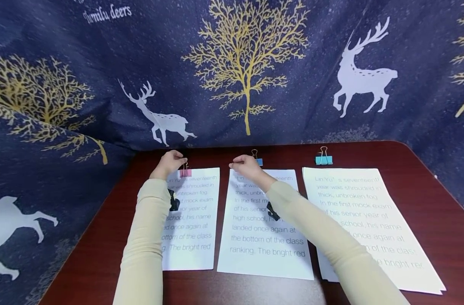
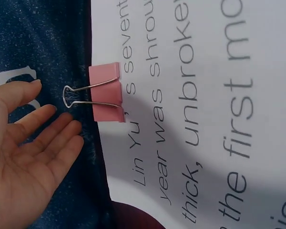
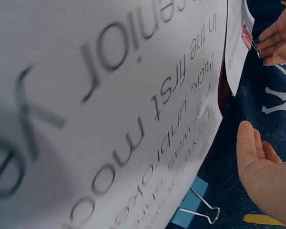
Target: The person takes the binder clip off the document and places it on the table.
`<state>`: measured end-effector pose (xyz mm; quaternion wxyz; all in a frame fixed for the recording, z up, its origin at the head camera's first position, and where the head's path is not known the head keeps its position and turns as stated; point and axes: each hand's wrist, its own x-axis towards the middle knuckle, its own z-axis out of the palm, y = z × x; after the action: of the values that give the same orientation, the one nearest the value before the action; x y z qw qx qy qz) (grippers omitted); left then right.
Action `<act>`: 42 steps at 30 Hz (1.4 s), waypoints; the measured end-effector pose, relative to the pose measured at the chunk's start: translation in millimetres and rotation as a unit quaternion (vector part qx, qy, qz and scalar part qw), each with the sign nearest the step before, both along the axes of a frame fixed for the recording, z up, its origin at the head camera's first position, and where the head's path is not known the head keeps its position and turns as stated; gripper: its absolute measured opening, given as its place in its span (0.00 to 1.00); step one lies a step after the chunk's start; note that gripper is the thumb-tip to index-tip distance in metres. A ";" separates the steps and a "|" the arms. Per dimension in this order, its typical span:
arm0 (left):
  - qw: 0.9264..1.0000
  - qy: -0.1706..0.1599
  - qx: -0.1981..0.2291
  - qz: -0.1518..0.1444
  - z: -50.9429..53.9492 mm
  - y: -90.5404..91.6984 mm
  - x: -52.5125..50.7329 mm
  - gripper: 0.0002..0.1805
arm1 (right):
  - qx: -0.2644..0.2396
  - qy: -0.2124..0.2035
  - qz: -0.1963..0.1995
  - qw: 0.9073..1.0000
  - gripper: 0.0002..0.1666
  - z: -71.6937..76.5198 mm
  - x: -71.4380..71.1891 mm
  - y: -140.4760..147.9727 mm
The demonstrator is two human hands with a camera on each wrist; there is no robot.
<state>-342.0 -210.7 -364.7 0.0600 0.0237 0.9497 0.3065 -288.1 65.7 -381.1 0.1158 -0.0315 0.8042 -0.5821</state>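
A pink binder clip (image 1: 185, 173) sits on the top edge of the left printed sheet (image 1: 191, 237). Beside its wire handles is my left hand (image 1: 170, 163), fingers loosely bent; in the left wrist view a small gap separates the fingertips from the clip (image 2: 105, 93). My right hand (image 1: 249, 166) hovers at the top edge of the middle printed sheet (image 1: 262, 264), holding nothing. Close to it, a blue binder clip (image 1: 259, 162) stands just past that edge, partly hidden by the hand; the right wrist view shows this clip (image 3: 193, 202) apart from the fingers.
A teal binder clip (image 1: 324, 160) stands behind the right stack of printed sheets (image 1: 403, 258). All lie on a dark red-brown table (image 1: 403, 169). A blue cloth (image 1: 285, 114) with deer and trees hangs right behind the table's far edge.
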 end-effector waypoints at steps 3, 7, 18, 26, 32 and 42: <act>1.000 -0.004 -0.002 0.003 3.5 2.4 7.8 0.24 | -0.033 -0.022 -0.007 0.999 0.28 -1.5 -4.5 -5.1; 1.000 -0.011 0.009 0.010 -2.5 1.7 8.7 0.23 | -0.049 -0.034 -0.009 0.998 0.28 -1.7 -7.3 -11.7; 0.999 -0.022 0.045 0.016 -14.7 -7.7 6.7 0.20 | 0.029 -0.034 0.026 0.999 0.28 -7.9 -14.3 -36.4; 0.999 -0.016 0.037 0.003 -21.1 -4.9 4.5 0.18 | 0.034 -0.052 0.041 0.997 0.24 -21.4 -13.2 -50.4; 0.999 -0.018 0.038 0.003 -20.2 -3.8 4.4 0.18 | 0.000 -0.071 0.038 0.997 0.21 -25.7 -16.5 -52.5; 0.999 -0.024 0.045 -0.017 -17.4 0.0 4.1 0.17 | 0.008 -0.052 -0.011 0.999 0.13 -32.7 -13.4 -50.7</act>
<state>-337.9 -210.7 -382.1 0.0869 0.0353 0.9327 0.3482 -301.5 15.0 -413.8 0.1518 0.0086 0.8019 -0.5777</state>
